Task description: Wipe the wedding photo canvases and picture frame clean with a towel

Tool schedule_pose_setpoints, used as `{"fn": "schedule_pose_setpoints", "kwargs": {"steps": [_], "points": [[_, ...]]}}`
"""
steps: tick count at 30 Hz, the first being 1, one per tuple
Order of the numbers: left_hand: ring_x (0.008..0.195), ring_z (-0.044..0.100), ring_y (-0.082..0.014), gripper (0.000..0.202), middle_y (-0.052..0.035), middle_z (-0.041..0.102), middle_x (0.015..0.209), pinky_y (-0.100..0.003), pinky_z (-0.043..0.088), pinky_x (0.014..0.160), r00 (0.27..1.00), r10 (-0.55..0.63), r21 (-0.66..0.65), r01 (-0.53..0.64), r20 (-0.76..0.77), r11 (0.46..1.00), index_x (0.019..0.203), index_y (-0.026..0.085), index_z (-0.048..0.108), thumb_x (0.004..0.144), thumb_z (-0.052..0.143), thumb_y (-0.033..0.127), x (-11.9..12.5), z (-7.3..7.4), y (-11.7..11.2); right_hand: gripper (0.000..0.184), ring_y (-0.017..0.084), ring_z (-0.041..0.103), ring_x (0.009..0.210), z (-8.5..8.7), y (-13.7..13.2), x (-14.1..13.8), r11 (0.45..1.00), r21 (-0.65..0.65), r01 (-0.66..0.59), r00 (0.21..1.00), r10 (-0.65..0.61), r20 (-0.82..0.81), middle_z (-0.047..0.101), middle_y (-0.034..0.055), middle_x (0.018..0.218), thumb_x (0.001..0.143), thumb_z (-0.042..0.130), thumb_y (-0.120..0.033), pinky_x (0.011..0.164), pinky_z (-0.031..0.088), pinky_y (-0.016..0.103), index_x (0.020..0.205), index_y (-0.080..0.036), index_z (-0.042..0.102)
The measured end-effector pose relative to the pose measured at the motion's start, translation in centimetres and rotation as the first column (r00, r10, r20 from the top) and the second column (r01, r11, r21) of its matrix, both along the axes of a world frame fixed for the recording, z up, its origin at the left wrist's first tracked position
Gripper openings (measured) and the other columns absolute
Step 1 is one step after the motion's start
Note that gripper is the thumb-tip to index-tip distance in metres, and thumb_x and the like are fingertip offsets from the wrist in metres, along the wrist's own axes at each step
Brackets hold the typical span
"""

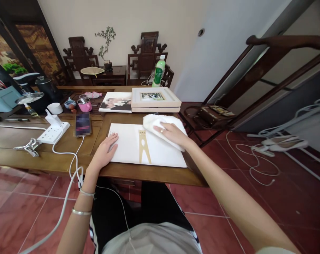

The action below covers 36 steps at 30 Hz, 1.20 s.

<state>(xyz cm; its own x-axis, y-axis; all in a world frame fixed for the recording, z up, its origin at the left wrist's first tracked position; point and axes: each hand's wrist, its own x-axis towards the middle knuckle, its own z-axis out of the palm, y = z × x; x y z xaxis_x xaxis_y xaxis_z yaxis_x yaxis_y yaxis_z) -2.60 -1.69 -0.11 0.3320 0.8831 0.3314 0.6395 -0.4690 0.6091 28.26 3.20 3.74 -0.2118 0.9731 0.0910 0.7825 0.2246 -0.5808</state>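
left hand [105, 151]: flat, palm down, fingers extended | right hand [173, 135]: palm down, fingers slightly bent

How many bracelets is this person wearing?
2. Both sit behind the left hand: a thin bracelet at the wrist and a silver bangle farther up the forearm. The right wrist looks bare, though its underside is hidden.

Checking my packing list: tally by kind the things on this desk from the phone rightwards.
Picture frames: 2 (white face-down frame under the left hand; face-up frame behind, maybe another beneath it)
Towels: 1, white towel under the right hand
Photo prints: 1
Smartphones: 1
Green bottles: 1
Total: 6
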Motion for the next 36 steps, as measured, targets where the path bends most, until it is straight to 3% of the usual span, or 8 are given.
{"fn": "schedule_pose_setpoints", "kwargs": {"steps": [5, 11, 14, 19, 22, 25, 30, 36], "points": [[0.137, 0.041, -0.024, 0.044, -0.0124, 0.051, 0.141, -0.045, 0.028, 0.117, 1.0, 0.009, -0.002, -0.009, 0.013, 1.0, 0.13, 0.012, 0.057, 0.093, 0.045, 0.034, -0.1, -0.1, 0.1, 0.043, 0.039, 0.046, 0.126, 0.1, -6.1, 3.3, 0.993, -0.03, -0.112, 0.99, 0.114, 0.088, 0.067, 0.0098, 0.089, 0.089, 0.038, -0.059, 0.095, 0.04, 0.043, 0.067, -0.024, 0.052], [0.136, 0.041, -0.0246, 0.043, -0.0113, 0.051, 0.141, -0.046, 0.027, 0.117, 1.0, 0.009, 0.007, -0.009, 0.021, 1.0, 0.129, 0.014, 0.058, 0.093, 0.046, 0.034, -0.1, -0.2, 0.1, 0.043, 0.037, 0.04, 0.132, 2.0, -12.7, 3.7, 0.934, -0.272, -0.231, 0.963, 0.259, 0.073, 0.065, 0.0071, 0.117, 0.087, 0.043, -0.062, 0.102, 0.036, 0.044, 0.076, -0.025, 0.062], [0.137, 0.041, -0.0239, 0.043, -0.0113, 0.052, 0.141, -0.045, 0.027, 0.117, 1.0, 0.009, 0.012, -0.009, 0.018, 1.0, 0.129, 0.014, 0.058, 0.093, 0.046, 0.034, -0.1, -0.2, 0.1, 0.048, 0.038, 0.046, 0.125, 1.7, -11.3, 3.9, 0.934, -0.259, -0.246, 0.967, 0.256, 0.005, 0.067, 0.0082, 0.107, 0.084, 0.044, -0.067, 0.102, 0.036, 0.044, 0.075, -0.023, 0.063], [0.137, 0.041, -0.0226, 0.043, -0.0122, 0.051, 0.141, -0.043, 0.028, 0.117, 1.0, 0.019, 0.002, -0.019, 0.009, 1.0, 0.128, 0.012, 0.058, 0.093, 0.045, 0.033, -0.1, 0.0, 0.0, 0.052, 0.035, 0.059, 0.101, 0.3, -4.0, 3.5, 0.964, -0.142, -0.225, 0.971, 0.21, -0.114, 0.068, 0.0101, 0.093, 0.082, 0.044, -0.069, 0.096, 0.039, 0.044, 0.072, -0.02, 0.06], [0.136, 0.041, -0.0226, 0.042, -0.0114, 0.051, 0.141, -0.043, 0.028, 0.117, 1.0, 0.025, -0.008, -0.025, 0.005, 1.0, 0.128, 0.014, 0.058, 0.093, 0.045, 0.033, -0.1, 0.2, -0.1, 0.046, 0.033, 0.059, 0.103, -0.2, -0.3, 2.9, 0.987, -0.076, -0.144, 0.975, 0.128, -0.18, 0.068, 0.0108, 0.1, 0.083, 0.047, -0.063, 0.095, 0.04, 0.043, 0.079, -0.019, 0.062], [0.136, 0.041, -0.0232, 0.042, -0.0109, 0.051, 0.141, -0.044, 0.028, 0.117, 1.0, 0.025, -0.014, -0.025, 0.011, 1.0, 0.128, 0.015, 0.059, 0.093, 0.045, 0.033, 0.0, 0.3, -0.1, 0.041, 0.035, 0.053, 0.117, -0.5, 1.2, 2.4, 0.997, -0.031, -0.065, 0.985, 0.06, -0.159, 0.067, 0.0118, 0.109, 0.085, 0.047, -0.058, 0.097, 0.038, 0.042, 0.079, -0.02, 0.062], [0.137, 0.041, -0.023, 0.042, -0.0101, 0.051, 0.142, -0.045, 0.028, 0.117, 1.0, 0.022, -0.013, -0.022, 0.009, 1.0, 0.129, 0.016, 0.058, 0.093, 0.045, 0.034, 0.0, 0.2, 0.0, 0.037, 0.036, 0.027, 0.14, -0.4, -2.0, 1.9, 0.984, -0.009, -0.178, 0.983, 0.179, 0.046, 0.068, 0.0102, 0.094, 0.089, 0.045, -0.054, 0.102, 0.034, 0.043, 0.07, -0.024, 0.055], [0.137, 0.04, -0.0237, 0.043, -0.0111, 0.05, 0.142, -0.044, 0.027, 0.117, 1.0, 0.022, -0.007, -0.022, 0.016, 1.0, 0.129, 0.015, 0.058, 0.093, 0.046, 0.035, -0.1, 0.0, 0.0, 0.038, 0.036, 0.023, 0.142, 1.2, -10.4, 2.6, 0.944, -0.174, -0.281, 0.955, 0.293, 0.043, 0.069, 0.0088, 0.103, 0.086, 0.046, -0.057, 0.103, 0.035, 0.044, 0.067, -0.026, 0.053]]}}
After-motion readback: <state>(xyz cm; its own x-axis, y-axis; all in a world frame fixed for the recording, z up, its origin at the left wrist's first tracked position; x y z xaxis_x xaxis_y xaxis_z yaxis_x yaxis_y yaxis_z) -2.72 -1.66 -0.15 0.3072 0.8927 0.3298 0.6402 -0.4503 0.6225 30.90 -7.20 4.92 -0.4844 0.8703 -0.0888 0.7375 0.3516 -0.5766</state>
